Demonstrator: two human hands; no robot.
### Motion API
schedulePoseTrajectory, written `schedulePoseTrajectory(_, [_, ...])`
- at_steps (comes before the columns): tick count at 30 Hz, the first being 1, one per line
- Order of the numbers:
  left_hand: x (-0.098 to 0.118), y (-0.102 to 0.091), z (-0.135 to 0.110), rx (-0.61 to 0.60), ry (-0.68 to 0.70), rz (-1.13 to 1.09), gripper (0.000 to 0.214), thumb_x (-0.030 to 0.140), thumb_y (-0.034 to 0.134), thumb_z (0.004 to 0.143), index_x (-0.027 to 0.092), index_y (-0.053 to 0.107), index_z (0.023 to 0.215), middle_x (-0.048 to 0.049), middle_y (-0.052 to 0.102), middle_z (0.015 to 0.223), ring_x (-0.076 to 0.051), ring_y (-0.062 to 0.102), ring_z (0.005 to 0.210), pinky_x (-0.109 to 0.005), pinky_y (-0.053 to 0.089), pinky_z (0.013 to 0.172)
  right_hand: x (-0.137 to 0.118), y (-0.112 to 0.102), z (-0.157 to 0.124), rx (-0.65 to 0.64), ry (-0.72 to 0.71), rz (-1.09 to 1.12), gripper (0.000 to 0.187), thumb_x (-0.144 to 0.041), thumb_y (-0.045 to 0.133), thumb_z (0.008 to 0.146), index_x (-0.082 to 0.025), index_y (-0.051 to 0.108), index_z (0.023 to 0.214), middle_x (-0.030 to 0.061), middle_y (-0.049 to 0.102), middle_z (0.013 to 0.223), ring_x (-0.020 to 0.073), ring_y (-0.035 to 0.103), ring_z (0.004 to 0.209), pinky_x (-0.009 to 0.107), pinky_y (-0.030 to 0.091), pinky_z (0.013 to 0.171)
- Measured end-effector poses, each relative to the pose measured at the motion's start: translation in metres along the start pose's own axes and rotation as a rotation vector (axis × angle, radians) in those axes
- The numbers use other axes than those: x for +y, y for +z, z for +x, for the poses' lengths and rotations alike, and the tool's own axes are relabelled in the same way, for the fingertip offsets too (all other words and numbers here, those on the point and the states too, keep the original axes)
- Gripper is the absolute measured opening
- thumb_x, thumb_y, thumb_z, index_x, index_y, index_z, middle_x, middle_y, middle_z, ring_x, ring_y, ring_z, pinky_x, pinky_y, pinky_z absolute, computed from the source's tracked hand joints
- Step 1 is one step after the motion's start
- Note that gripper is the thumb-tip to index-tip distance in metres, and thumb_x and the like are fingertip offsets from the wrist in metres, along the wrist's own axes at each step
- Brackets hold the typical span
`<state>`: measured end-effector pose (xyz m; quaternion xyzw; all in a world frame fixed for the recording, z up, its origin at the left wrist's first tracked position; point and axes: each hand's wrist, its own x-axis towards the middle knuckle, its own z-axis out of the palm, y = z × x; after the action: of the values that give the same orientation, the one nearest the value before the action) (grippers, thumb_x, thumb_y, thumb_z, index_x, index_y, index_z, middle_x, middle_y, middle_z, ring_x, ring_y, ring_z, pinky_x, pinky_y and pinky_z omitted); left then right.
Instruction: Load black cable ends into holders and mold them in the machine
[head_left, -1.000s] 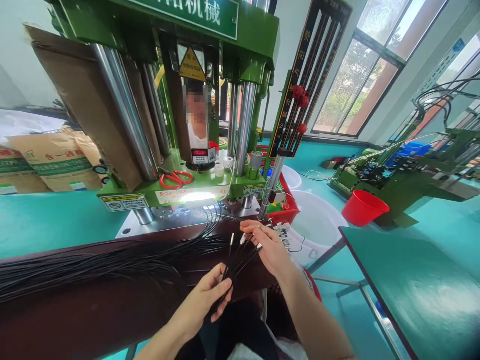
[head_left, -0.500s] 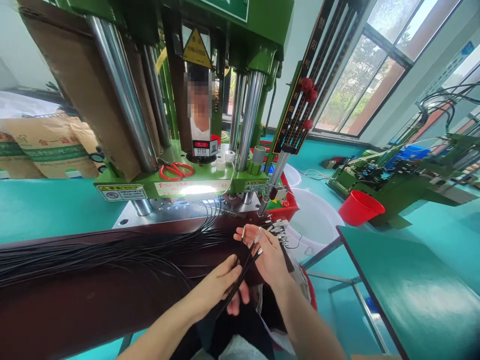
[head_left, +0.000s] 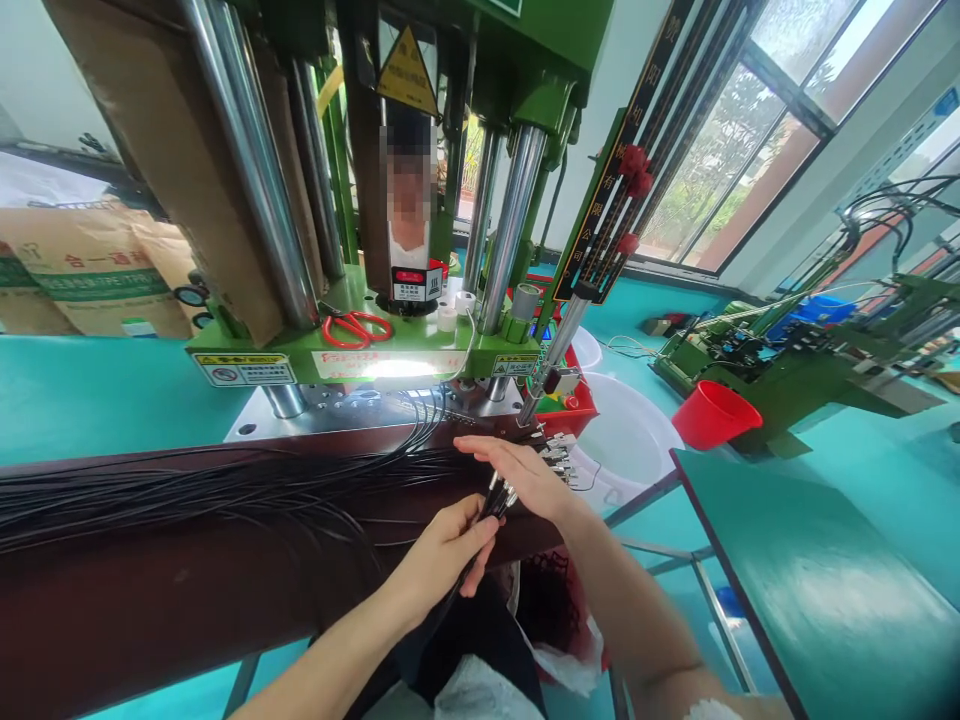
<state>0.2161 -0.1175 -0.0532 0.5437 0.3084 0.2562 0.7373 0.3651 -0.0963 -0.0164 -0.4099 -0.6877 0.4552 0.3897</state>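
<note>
My left hand (head_left: pixel 454 550) is closed around a small bundle of black cables (head_left: pixel 490 498), which slants up to the right with its metal ends on top. My right hand (head_left: pixel 525 478) lies flat over those ends, fingers stretched out to the left and palm against or just above the tips; actual contact is hard to see. Beyond my right hand, more metal cable ends (head_left: pixel 559 455) stick out at the bench's right side. A long heap of black cables (head_left: pixel 187 505) runs along the brown bench (head_left: pixel 180 610) to the left.
In front stands a green press (head_left: pixel 420 365) with steel columns; red-handled scissors (head_left: pixel 356 328) lie on it. A white tub (head_left: pixel 630 430), a red bucket (head_left: pixel 716 415) and a green table (head_left: pixel 832 570) are on the right. Behind the press a person (head_left: pixel 409 225) is partly visible.
My right hand has gone from fingers curled about the cable ends to flat across their tips. My left hand has moved slightly up along the bundle, now gathered more tightly.
</note>
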Motion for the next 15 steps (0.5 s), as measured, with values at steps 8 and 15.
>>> schedulePoseTrajectory(8, [-0.011, 0.018, 0.015, -0.058, -0.124, -0.227, 0.028, 0.042, 0.055, 0.071, 0.017, 0.043, 0.073, 0.0051, 0.048, 0.054, -0.005, 0.042, 0.035, -0.019, 0.027, 0.035, 0.006, -0.006, -0.010, -0.376, -0.024, 0.135, 0.068, -0.061, 0.039, 0.078, -0.021, 0.035, 0.132, 0.0090, 0.036, 0.137, 0.0223, 0.031, 0.126, 0.040, 0.026, 0.101])
schedulePoseTrajectory(15, [-0.034, 0.010, 0.021, 0.131, -0.006, -0.324, 0.030, 0.045, 0.053, 0.072, 0.017, 0.042, 0.069, 0.0079, 0.040, 0.048, -0.003, 0.031, 0.034, -0.018, 0.024, 0.035, 0.013, -0.004, 0.014, -0.425, 0.005, -0.541, 0.062, -0.044, 0.045, 0.083, -0.010, 0.033, 0.133, 0.0152, 0.035, 0.137, 0.0213, 0.027, 0.128, 0.034, 0.020, 0.104])
